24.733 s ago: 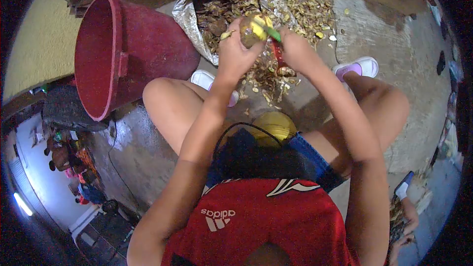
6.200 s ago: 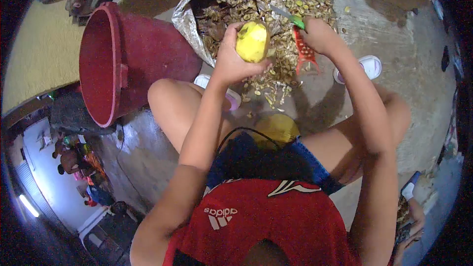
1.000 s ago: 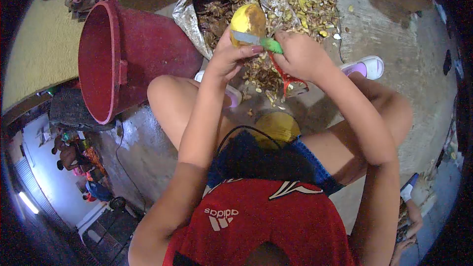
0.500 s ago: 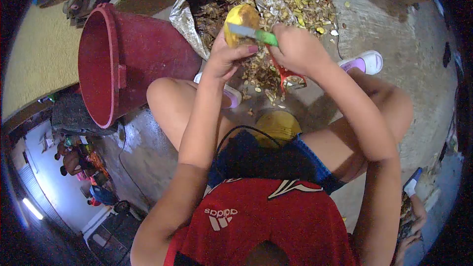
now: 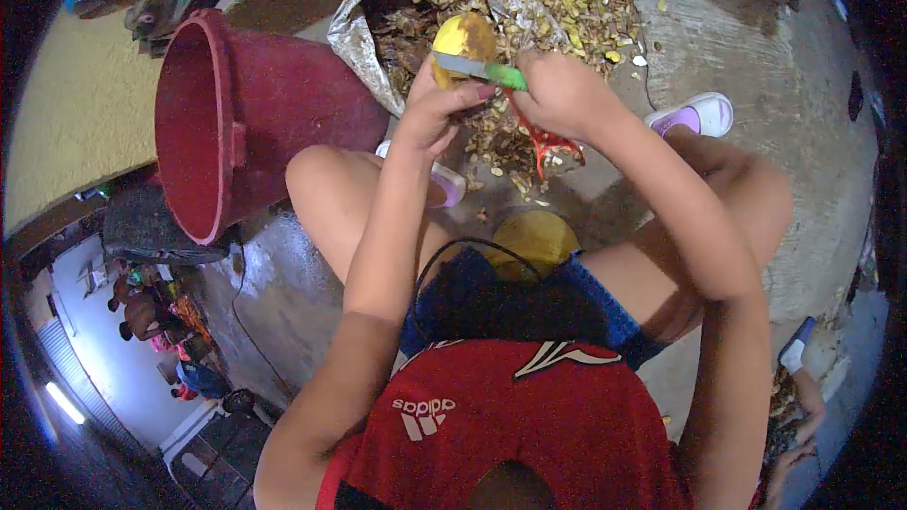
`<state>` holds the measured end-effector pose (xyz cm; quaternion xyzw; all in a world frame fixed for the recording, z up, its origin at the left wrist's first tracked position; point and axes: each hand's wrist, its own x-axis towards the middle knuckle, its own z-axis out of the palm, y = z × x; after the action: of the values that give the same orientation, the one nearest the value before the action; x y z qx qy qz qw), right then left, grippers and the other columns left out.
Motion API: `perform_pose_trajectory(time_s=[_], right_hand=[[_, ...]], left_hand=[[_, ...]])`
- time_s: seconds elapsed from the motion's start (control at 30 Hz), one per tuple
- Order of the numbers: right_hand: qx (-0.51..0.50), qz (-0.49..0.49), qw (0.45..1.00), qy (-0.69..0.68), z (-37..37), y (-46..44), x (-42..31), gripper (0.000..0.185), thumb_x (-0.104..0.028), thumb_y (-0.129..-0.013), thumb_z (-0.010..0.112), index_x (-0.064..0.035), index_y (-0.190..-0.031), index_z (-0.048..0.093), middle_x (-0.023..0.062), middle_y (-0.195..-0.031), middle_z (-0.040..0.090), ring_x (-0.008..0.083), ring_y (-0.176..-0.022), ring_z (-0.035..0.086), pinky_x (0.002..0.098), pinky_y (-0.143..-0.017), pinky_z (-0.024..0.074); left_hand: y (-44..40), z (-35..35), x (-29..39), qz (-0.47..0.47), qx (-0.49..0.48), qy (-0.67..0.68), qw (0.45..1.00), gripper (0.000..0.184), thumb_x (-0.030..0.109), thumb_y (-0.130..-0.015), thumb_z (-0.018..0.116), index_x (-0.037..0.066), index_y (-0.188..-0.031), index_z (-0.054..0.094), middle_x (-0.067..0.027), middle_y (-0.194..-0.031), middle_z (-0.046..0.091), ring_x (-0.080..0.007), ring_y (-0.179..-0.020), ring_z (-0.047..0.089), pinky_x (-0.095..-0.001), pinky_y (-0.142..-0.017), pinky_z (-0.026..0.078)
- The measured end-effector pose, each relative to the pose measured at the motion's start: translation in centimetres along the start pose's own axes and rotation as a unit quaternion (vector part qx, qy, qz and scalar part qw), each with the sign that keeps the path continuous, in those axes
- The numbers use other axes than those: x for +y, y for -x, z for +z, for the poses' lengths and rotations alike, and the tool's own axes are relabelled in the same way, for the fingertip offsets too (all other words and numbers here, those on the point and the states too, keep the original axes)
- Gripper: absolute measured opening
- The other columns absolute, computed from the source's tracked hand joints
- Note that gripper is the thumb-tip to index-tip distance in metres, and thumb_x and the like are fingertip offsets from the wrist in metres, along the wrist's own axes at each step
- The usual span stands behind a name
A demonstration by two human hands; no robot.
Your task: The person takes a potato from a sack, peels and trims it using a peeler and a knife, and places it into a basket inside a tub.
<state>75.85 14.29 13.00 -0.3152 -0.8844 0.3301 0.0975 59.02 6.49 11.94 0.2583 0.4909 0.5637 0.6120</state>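
My left hand (image 5: 436, 115) is closed round the lower part of a yellow, partly peeled fruit (image 5: 463, 36), which has a rough brown patch on its right side. In my right hand (image 5: 572, 99) is a knife (image 5: 465, 65) with a grey blade and a green handle. The blade lies across the near face of the fruit. Below my right hand a red, strap-like thing (image 5: 548, 144) shows; whether it hangs from the hand or lies lower I cannot tell.
A tilted dark red bin (image 5: 302, 90) lies to the left. Ahead, a whitish sack (image 5: 354, 47) holds brown scraps, with peelings (image 5: 590, 14) scattered beside it. A yellow round thing (image 5: 534, 236) sits between my legs. Other people (image 5: 142, 312) are at far left.
The knife blade has moved slightly down across the fruit, and my right hand has shifted a little with it. My left hand keeps its hold on the fruit.
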Motion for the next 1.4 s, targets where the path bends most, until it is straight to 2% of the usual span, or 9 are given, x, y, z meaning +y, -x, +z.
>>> perform_pose_trajectory(time_s=[0.2,0.33,0.47,0.6,0.73,0.87,0.93,1.13,1.4], right_hand=[[0.051,0.024,0.998,0.028,1.0,-0.8,0.3,0.028,-0.023,-0.073,0.05,0.0037,-0.074,0.057,0.0246,-0.07,0.059,0.039,-0.069,0.06,0.0459,-0.066,0.0492],[0.038,0.103,0.994,0.002,1.8,-0.1,1.0,0.031,-0.023,-0.073,0.049,0.0053,-0.074,0.059,0.0265,-0.074,0.059,0.0401,-0.072,0.06,0.0468,-0.07,0.048],[0.035,0.178,0.983,-0.021,2.9,0.5,6.0,0.035,-0.025,-0.074,0.047,0.007,-0.075,0.06,0.0281,-0.078,0.059,0.0412,-0.076,0.059,0.0469,-0.073,0.0466],[0.071,0.164,0.978,-0.109,2.3,2.7,4.1,0.031,-0.025,-0.076,0.047,0.0056,-0.076,0.054,0.0267,-0.074,0.056,0.0406,-0.073,0.056,0.0472,-0.069,0.0423],[0.115,0.122,0.983,-0.072,1.3,5.0,-0.6,0.027,-0.022,-0.076,0.047,0.0034,-0.082,0.054,0.0254,-0.074,0.057,0.04,-0.074,0.056,0.0461,-0.068,0.042],[0.07,0.138,0.988,-0.03,2.5,6.4,-4.4,0.025,-0.022,-0.075,0.051,0.0012,-0.086,0.05,0.0237,-0.076,0.058,0.04,-0.075,0.056,0.0486,-0.069,0.0432],[0.097,0.11,0.989,-0.003,3.5,6.4,-4.7,0.026,-0.023,-0.075,0.05,0.001,-0.085,0.055,0.0235,-0.075,0.06,0.0389,-0.072,0.06,0.0473,-0.067,0.0488],[0.126,0.075,0.988,0.045,3.4,5.7,-4.6,0.024,-0.022,-0.074,0.051,0.0013,-0.08,0.053,0.0225,-0.071,0.06,0.0381,-0.065,0.06,0.0461,-0.062,0.05],[0.025,0.24,0.969,-0.048,3.7,4.0,2.7,0.033,-0.026,-0.076,0.047,0.0028,-0.082,0.062,0.0264,-0.083,0.06,0.0377,-0.079,0.06,0.0458,-0.075,0.0465]], left_hand=[[0.4,0.7,0.3,0.005,-0.004,0.025,1.0,0.06,-0.004,-0.061,0.066,0.004,-0.116,0.044,-0.0056,-0.101,0.055,-0.0178,-0.095,0.054,-0.03,-0.082,0.045],[2.2,1.0,0.7,-0.034,-0.013,-0.002,0.999,0.071,-0.004,-0.056,0.065,0.005,-0.122,0.041,-0.0041,-0.103,0.054,-0.0169,-0.096,0.054,-0.0299,-0.085,0.043],[4.6,2.3,2.5,0.023,-0.069,-0.073,0.995,0.08,-0.005,-0.05,0.07,0.005,-0.123,0.04,-0.0045,-0.111,0.052,-0.0167,-0.101,0.051,-0.0306,-0.086,0.043],[5.0,1.0,3.4,0.035,-0.023,-0.146,0.988,0.077,-0.001,-0.052,0.075,0.005,-0.121,0.041,-0.0043,-0.111,0.052,-0.016,-0.101,0.051,-0.0305,-0.086,0.043],[5.6,-0.5,1.9,0.019,-0.033,-0.187,0.982,0.08,0.002,-0.052,0.078,0.004,-0.122,0.039,-0.0045,-0.11,0.052,-0.0162,-0.101,0.05,-0.0306,-0.086,0.042],[5.5,-0.7,-0.3,0.032,-0.033,-0.246,0.968,0.084,0.003,-0.051,0.079,0.005,-0.124,0.037,-0.0056,-0.111,0.051,-0.0169,-0.103,0.05,-0.0321,-0.09,0.04],[5.6,-0.2,-0.8,0.03,-0.017,-0.274,0.961,0.083,0.002,-0.052,0.079,0.005,-0.123,0.037,-0.0057,-0.111,0.051,-0.0164,-0.103,0.05,-0.0317,-0.089,0.041],[5.4,0.6,-0.8,0.019,-0.015,-0.188,0.982,0.078,-0.002,-0.052,0.075,0.006,-0.121,0.04,-0.005,-0.111,0.051,-0.0164,-0.099,0.053,-0.032,-0.088,0.042],[5.9,0.9,-0.7,0.043,-0.062,-0.126,0.989,0.082,-0.006,-0.047,0.072,0.006,-0.122,0.04,-0.0045,-0.109,0.052,-0.0181,-0.096,0.054,-0.0327,-0.081,0.047]])
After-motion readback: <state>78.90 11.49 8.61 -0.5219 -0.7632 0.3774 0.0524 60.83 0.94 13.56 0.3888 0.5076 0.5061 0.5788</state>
